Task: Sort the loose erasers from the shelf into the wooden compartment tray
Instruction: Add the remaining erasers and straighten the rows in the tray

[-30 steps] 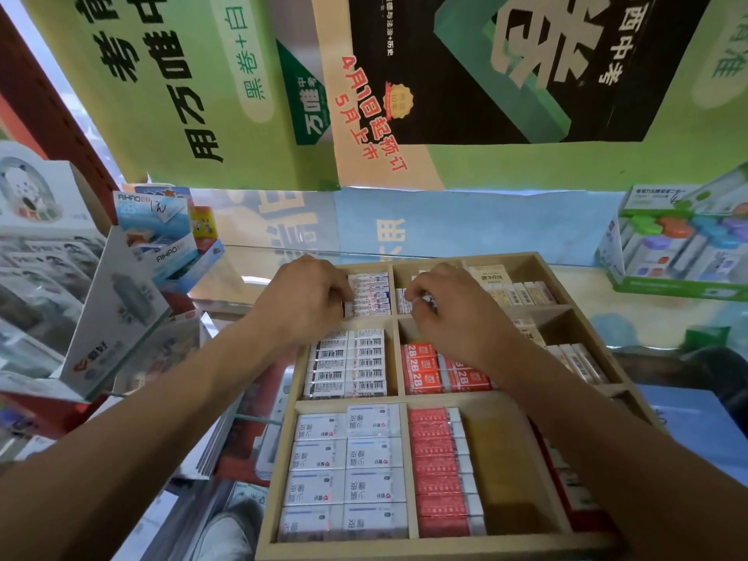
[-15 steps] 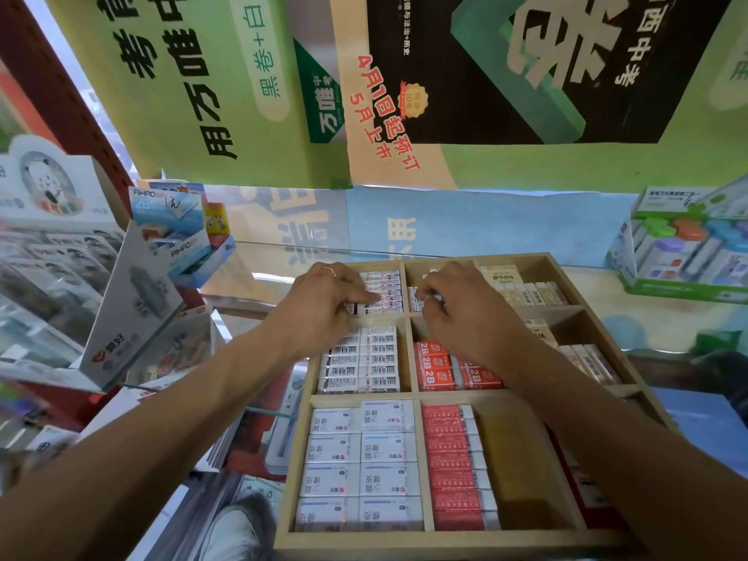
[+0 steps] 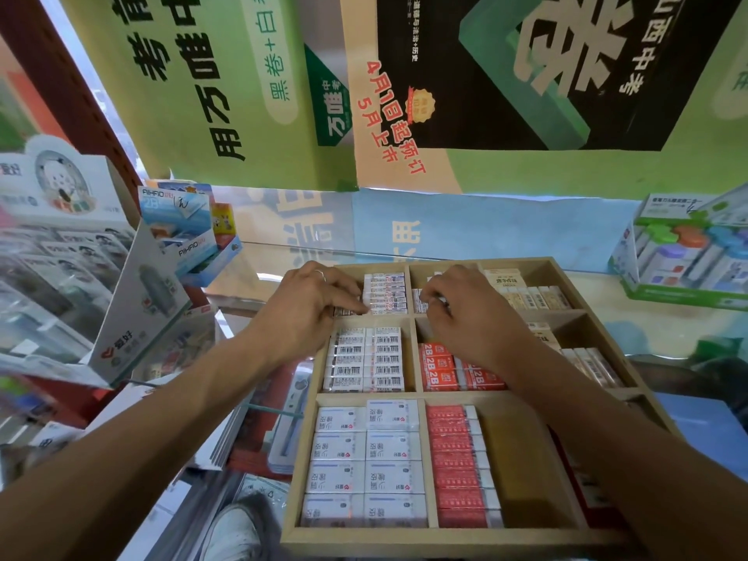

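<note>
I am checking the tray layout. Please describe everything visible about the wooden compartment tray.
The wooden compartment tray is a shallow, pale, unpainted box lying flat, with thin dividers forming rectangular compartments. Most hold rows of wrapped erasers; beside the red erasers the floor is bare. The left hand and right hand reach into the two far compartments, touching erasers there.

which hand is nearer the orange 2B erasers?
Right. The right hand is just above the orange 2B erasers, its wrist over them; the left hand is further left, across the white barcode erasers.
</note>
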A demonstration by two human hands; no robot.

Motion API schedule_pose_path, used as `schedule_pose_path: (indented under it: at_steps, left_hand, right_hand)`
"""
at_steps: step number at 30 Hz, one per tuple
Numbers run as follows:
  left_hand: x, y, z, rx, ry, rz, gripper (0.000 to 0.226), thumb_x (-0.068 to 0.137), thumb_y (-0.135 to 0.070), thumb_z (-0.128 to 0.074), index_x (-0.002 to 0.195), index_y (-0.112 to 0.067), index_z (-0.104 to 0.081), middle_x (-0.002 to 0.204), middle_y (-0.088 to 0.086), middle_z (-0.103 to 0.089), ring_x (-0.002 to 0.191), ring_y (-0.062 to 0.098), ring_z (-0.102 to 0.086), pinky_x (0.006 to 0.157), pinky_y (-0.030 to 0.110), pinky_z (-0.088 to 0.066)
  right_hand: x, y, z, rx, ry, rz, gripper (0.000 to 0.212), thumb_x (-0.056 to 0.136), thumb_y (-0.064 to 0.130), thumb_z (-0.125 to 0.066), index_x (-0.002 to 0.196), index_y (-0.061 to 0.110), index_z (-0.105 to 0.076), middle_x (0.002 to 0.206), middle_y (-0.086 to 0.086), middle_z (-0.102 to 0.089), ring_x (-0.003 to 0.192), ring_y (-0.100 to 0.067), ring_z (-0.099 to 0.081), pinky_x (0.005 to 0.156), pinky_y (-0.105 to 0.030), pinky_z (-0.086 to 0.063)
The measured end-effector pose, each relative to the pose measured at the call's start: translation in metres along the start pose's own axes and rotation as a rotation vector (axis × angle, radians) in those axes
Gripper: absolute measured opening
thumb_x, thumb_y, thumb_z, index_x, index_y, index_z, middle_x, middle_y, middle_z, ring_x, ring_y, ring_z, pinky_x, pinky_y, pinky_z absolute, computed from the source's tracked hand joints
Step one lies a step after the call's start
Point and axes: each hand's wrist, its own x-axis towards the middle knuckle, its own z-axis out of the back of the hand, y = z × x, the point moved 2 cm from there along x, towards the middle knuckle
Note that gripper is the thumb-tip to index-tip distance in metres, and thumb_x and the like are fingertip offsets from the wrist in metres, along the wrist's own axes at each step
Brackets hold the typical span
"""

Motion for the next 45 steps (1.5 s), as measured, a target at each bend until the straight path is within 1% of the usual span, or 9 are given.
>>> schedule_pose_path:
  at_steps: [7, 13, 16, 19, 23, 29, 34, 38, 45]
  left_hand:
    - [-0.003, -0.001, -0.005, 0.023, 0.061, 0.036, 0.058, 0.068, -0.008, -0.032, 0.105, -0.019, -0.076, 0.111, 0.003, -0.068, 0.105, 0.035, -0.055, 0.088, 0.053, -0.047]
    - [-0.006, 0.000, -0.002, 0.049, 0.118, 0.083, 0.062, 0.065, -0.005, -0.040, 0.116, -0.021, -0.071, 0.122, 0.002, -0.063, 0.117, 0.033, -0.049, 0.098, 0.048, -0.041]
    - [0.001, -0.006, 0.002, 0.102, 0.188, 0.104, 0.068, 0.062, -0.011, -0.038, 0.123, -0.019, -0.066, 0.135, 0.005, -0.056, 0.130, 0.032, -0.039, 0.105, 0.047, -0.033]
    - [0.004, -0.008, 0.004, 0.081, 0.236, 0.158, 0.066, 0.068, -0.009, -0.041, 0.128, -0.025, -0.063, 0.142, 0.002, -0.048, 0.136, 0.028, -0.030, 0.109, 0.044, -0.027]
    - [0.005, -0.011, 0.003, 0.045, 0.289, 0.189, 0.071, 0.074, 0.006, -0.052, 0.133, -0.033, -0.056, 0.143, 0.000, -0.043, 0.136, 0.024, -0.026, 0.111, 0.042, -0.025]
    - [0.001, -0.005, 0.008, 0.193, 0.222, 0.219, 0.063, 0.082, -0.012, -0.061, 0.141, -0.031, -0.047, 0.146, -0.006, -0.044, 0.136, 0.021, -0.029, 0.109, 0.037, -0.025]
    - [0.006, -0.008, 0.006, 0.188, 0.279, 0.160, 0.060, 0.081, -0.008, -0.060, 0.137, -0.026, -0.052, 0.140, -0.002, -0.052, 0.135, 0.023, -0.034, 0.111, 0.038, -0.022]
    - [0.009, -0.002, 0.004, 0.134, 0.266, 0.213, 0.055, 0.082, -0.007, -0.063, 0.134, -0.023, -0.056, 0.135, 0.002, -0.056, 0.132, 0.023, -0.036, 0.111, 0.038, -0.028]
    - [0.009, 0.000, 0.004, 0.168, 0.267, 0.157, 0.052, 0.084, -0.019, -0.067, 0.134, -0.022, -0.054, 0.134, 0.002, -0.057, 0.129, 0.025, -0.040, 0.108, 0.042, -0.032]
  right_hand:
    - [0.001, 0.003, -0.001, -0.040, 0.001, 0.002, 0.026, 0.096, 0.022, -0.041, 0.107, 0.013, -0.062, 0.106, -0.004, -0.054, 0.104, -0.019, -0.047, 0.087, -0.035, -0.044]
    - [0.000, 0.006, -0.002, -0.086, 0.004, 0.009, 0.026, 0.097, 0.022, -0.039, 0.109, 0.013, -0.060, 0.108, -0.004, -0.052, 0.105, -0.019, -0.045, 0.088, -0.035, -0.042]
    - [0.000, 0.005, -0.003, -0.091, -0.002, 0.020, 0.026, 0.096, 0.021, -0.039, 0.109, 0.012, -0.060, 0.108, -0.005, -0.053, 0.105, -0.021, -0.046, 0.087, -0.035, -0.042]
    - [0.000, 0.005, -0.003, -0.110, -0.006, 0.024, 0.026, 0.095, 0.020, -0.040, 0.109, 0.012, -0.060, 0.108, -0.005, -0.053, 0.104, -0.022, -0.046, 0.086, -0.036, -0.043]
    - [-0.001, 0.008, -0.004, -0.130, -0.005, 0.021, 0.025, 0.094, 0.020, -0.040, 0.109, 0.012, -0.059, 0.109, -0.006, -0.053, 0.103, -0.022, -0.046, 0.086, -0.036, -0.042]
    - [-0.003, 0.007, -0.003, -0.112, 0.001, 0.040, 0.026, 0.095, 0.020, -0.040, 0.111, 0.012, -0.058, 0.109, -0.004, -0.052, 0.102, -0.020, -0.046, 0.086, -0.035, -0.042]
    - [-0.002, 0.005, -0.003, -0.115, -0.010, 0.056, 0.025, 0.095, 0.020, -0.041, 0.111, 0.012, -0.059, 0.108, -0.005, -0.052, 0.101, -0.020, -0.046, 0.085, -0.034, -0.042]
    - [-0.001, 0.004, -0.003, -0.101, -0.014, 0.063, 0.026, 0.096, 0.020, -0.040, 0.111, 0.012, -0.059, 0.108, -0.005, -0.053, 0.100, -0.019, -0.047, 0.086, -0.034, -0.043]
    - [-0.001, 0.001, -0.003, -0.091, -0.019, 0.069, 0.027, 0.096, 0.021, -0.039, 0.112, 0.012, -0.059, 0.109, -0.004, -0.053, 0.102, -0.019, -0.046, 0.087, -0.034, -0.042]
